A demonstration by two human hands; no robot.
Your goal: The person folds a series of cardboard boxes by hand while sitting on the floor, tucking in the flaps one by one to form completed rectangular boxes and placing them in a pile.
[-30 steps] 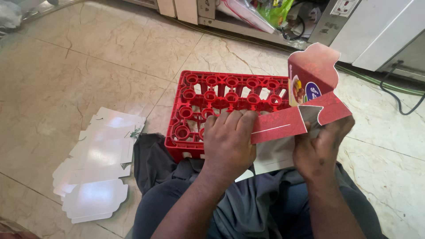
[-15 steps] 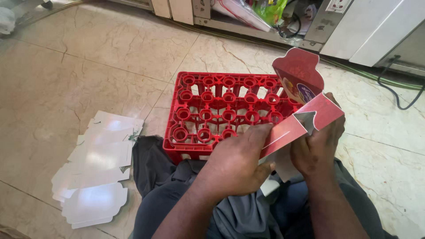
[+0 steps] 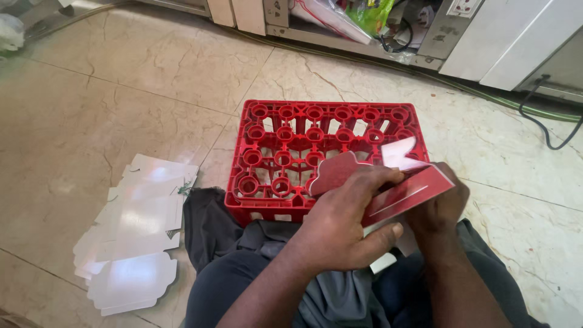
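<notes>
Two hands on one piece of work: a red carton blank (image 3: 401, 191), partly folded, held over my lap at the near edge of the red plastic crate (image 3: 285, 155). My left hand (image 3: 343, 222) lies on top, fingers curled over the rounded flap and thumb pressed along the underside, so it is closed on the card. My right hand (image 3: 440, 203) sits behind and beneath the far end, mostly hidden by the panel; it looks wrapped on the card, though I cannot see its fingertips. Long axis of the panel runs from low at my left hand up and out toward the right. Left hand is nearer the rounded flap. Stack of flat white blanks (image 3: 130, 234) lies on the marble floor (image 3: 121, 91), well apart, on my left.
</notes>
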